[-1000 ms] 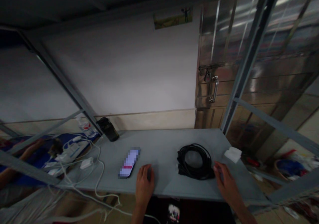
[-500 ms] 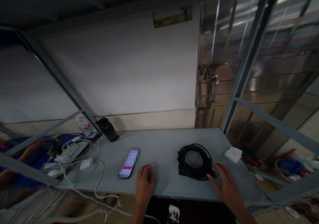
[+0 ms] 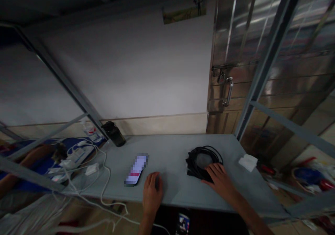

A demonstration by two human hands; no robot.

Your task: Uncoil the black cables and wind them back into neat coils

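A coil of black cable [image 3: 193, 167] lies on the grey board. My right hand [image 3: 220, 179] grips the coil's near right side, its fingers curled over the loops. Close to the front edge, my left hand [image 3: 152, 193] rests on the board with its fingers curled. Something small and dark shows between its thumb and fingers; I cannot make out what it is. A phone [image 3: 136, 169] with a lit, blurred screen lies just to the left of that hand.
At the back left stands a dark bottle [image 3: 114, 134]. White charging cords [image 3: 106, 174] trail over the left edge. A folded white tissue [image 3: 248, 162] lies at the right. Metal frame posts [image 3: 258, 78] flank the board. Another person's arm [image 3: 31, 156] shows at far left.
My right hand has moved left from beside the cable coil onto its near right side, and its fingers have closed over it. My left hand stays in place. The view has shifted slightly.
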